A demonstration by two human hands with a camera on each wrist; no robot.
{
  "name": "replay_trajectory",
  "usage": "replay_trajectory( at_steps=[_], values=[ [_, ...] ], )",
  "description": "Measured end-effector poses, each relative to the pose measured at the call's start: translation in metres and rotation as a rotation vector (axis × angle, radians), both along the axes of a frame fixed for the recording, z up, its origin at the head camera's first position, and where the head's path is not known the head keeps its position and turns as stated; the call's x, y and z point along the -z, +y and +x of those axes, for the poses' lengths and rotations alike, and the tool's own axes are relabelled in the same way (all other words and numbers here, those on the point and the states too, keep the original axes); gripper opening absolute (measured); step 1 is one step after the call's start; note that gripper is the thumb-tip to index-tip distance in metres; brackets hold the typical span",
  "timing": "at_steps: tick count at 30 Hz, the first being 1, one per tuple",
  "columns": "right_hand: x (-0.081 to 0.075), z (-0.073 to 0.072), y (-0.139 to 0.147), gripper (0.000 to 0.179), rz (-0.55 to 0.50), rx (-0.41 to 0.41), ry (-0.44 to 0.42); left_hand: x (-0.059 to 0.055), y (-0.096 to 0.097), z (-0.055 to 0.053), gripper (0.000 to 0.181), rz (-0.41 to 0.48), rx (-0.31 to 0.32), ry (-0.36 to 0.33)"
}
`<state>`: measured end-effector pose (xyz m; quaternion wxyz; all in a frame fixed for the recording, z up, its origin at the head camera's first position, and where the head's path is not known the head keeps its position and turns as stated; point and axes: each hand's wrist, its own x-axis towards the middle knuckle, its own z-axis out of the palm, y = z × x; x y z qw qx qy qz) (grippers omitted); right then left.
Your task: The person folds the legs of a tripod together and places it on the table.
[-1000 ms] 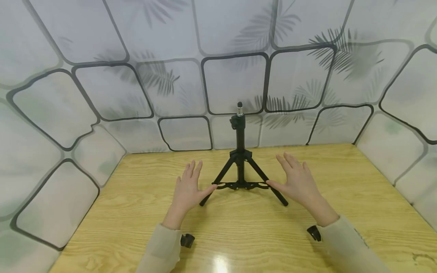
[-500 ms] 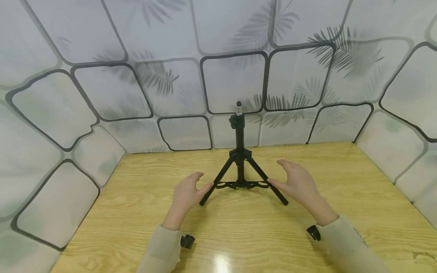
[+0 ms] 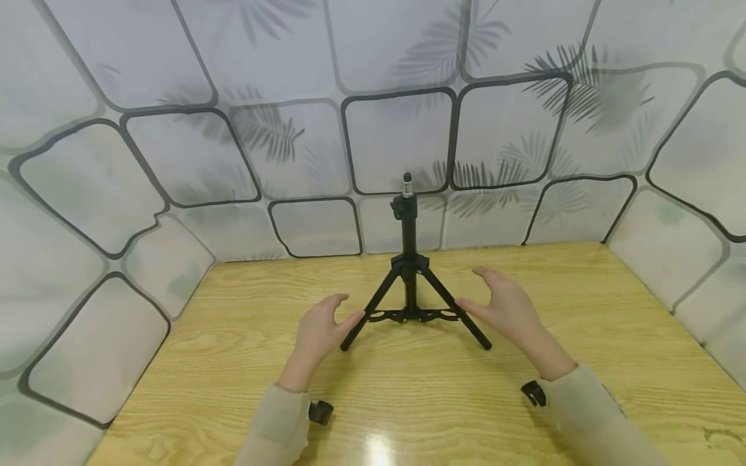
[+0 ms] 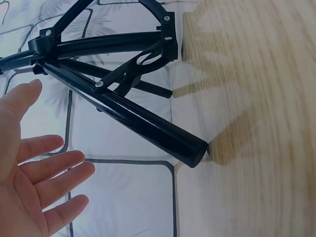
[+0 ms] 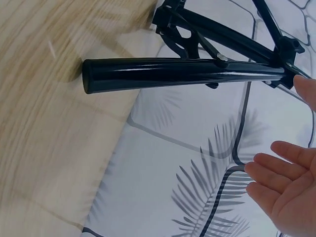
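Observation:
A small black tripod stand stands upright on the wooden table, legs spread, with a silver stud and black cap on top. Beside its left leg is my left hand, thumb apart from the bent fingers and holding nothing. The left wrist view shows a gap between that hand and the leg. My right hand lies beside the right leg, also holding nothing. In the right wrist view its thumb appears close to the leg joint; whether it touches I cannot tell.
The wooden table reaches back to a pale curtain with dark outlines and leaf prints. This cloth also rises along the left and right sides. A black wrist mount sits at the left cuff, another mount at the right.
Over the last second, the fingers of both hands have bent in from a straighter spread. The thumbs stay near the legs. The tripod stand has not moved on the table.

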<state>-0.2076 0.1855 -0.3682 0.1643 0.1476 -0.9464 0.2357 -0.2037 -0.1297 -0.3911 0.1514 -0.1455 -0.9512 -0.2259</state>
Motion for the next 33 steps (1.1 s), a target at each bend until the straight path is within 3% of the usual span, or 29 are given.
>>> replay_trajectory(
  at_steps=[8,17,25,33],
  values=[
    [-0.005,-0.001,-0.004,0.067,-0.053,-0.016,0.035,0.000,0.003,-0.001,0.055,0.055,0.030,-0.022],
    [-0.009,-0.001,-0.009,0.064,-0.104,-0.034,0.135,0.007,0.004,-0.005,0.055,0.195,0.092,-0.067],
    [-0.015,-0.001,-0.013,0.062,-0.131,-0.042,0.135,0.013,0.010,-0.009,0.051,0.280,0.121,-0.122],
    [-0.023,-0.002,-0.018,0.061,-0.157,-0.079,0.196,0.018,0.015,-0.011,0.052,0.304,0.119,-0.141]
  ],
)
